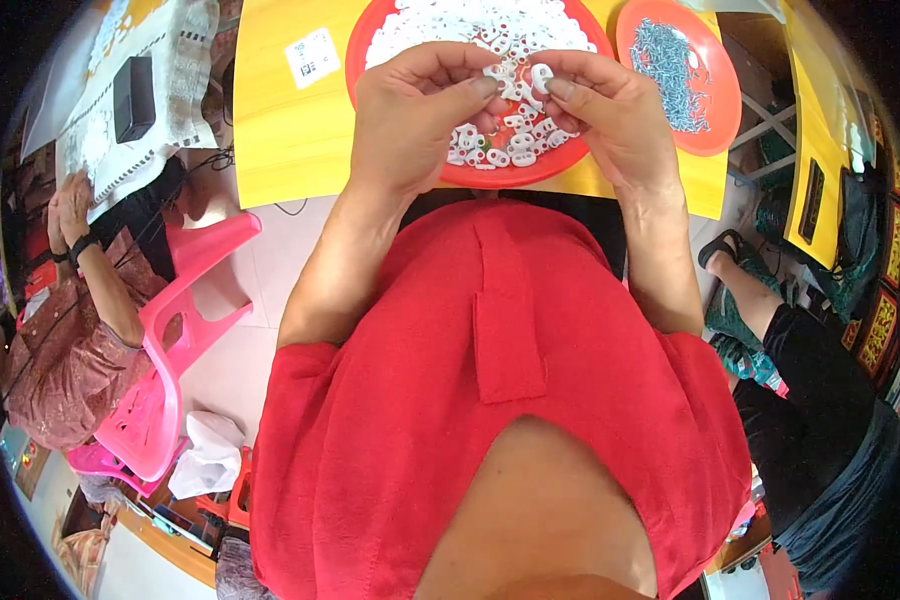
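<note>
Left hand [415, 110] and right hand [610, 115] pinch seemingly plastic white clips [518, 78].

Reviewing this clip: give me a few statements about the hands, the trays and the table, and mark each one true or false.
1. Both hands pinch small white plastic pieces between them. True: the left hand and right hand meet over the tray.
2. The big red tray holds green beads. False: it is heaped with white plastic pieces.
3. The smaller red tray holds small metal parts. True.
4. The table is blue. False: it is yellow.
5. A pink plastic chair stands to the person's left. True.
</note>
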`<state>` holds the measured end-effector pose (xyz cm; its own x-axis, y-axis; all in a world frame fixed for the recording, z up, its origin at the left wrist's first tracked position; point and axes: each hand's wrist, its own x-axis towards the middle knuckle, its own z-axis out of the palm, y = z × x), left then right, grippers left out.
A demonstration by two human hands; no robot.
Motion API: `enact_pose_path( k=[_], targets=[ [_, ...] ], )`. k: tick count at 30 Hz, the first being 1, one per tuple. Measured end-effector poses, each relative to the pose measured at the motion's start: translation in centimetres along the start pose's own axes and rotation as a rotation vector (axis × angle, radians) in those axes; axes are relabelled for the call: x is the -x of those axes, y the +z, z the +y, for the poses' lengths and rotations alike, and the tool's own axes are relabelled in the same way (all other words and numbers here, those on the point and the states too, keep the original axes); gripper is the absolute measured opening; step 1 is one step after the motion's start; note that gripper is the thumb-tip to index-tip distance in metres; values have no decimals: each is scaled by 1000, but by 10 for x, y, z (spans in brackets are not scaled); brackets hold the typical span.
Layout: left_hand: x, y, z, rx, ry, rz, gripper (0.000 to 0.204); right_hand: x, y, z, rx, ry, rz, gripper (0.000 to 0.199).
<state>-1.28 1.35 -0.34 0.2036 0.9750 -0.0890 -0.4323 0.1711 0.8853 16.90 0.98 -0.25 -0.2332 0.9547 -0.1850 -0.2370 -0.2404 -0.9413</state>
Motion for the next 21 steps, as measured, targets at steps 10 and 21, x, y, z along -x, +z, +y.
enact_pose_path(
  k=[10, 21],
  targets=[
    [4, 5, 5, -5, -8, -39, 17, 5, 9, -9, 10, -74, 70, 19],
    [6, 11, 5, -13, -18, -23, 14, 6, 12, -9, -18, -74, 50, 20]
  ],
)
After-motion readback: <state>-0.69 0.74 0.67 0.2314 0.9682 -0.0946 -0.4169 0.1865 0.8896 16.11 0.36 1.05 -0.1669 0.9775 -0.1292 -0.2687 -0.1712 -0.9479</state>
